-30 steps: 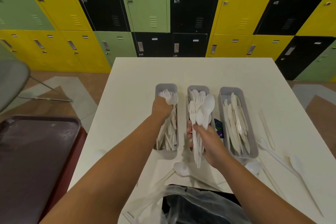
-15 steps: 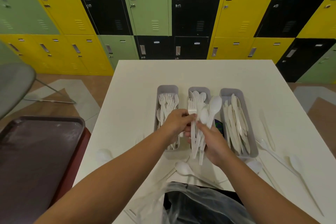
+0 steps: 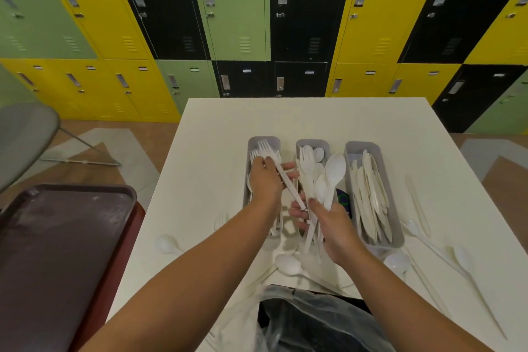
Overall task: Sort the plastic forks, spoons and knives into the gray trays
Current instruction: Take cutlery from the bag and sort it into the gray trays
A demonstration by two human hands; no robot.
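Three gray trays stand side by side on the white table [image 3: 314,120]. The left tray [image 3: 264,141] holds forks, the middle tray [image 3: 313,143] spoons, the right tray [image 3: 384,177] knives. My left hand [image 3: 264,180] pinches one white fork [image 3: 274,164] over the left tray, tines pointing away from me. My right hand [image 3: 333,226] grips a bundle of mixed white cutlery [image 3: 320,180], with a fork and a large spoon sticking up, over the middle tray.
Loose spoons [image 3: 288,263], a fork [image 3: 220,220] and knives [image 3: 417,203] lie around the trays. A clear plastic bag [image 3: 314,320] over something dark sits at the table's near edge. A dark serving tray [image 3: 57,251] lies to the left, lockers behind.
My left hand drew one fork out of the bundle in my right hand and carried it left over the fork tray. The right hand stayed in place.
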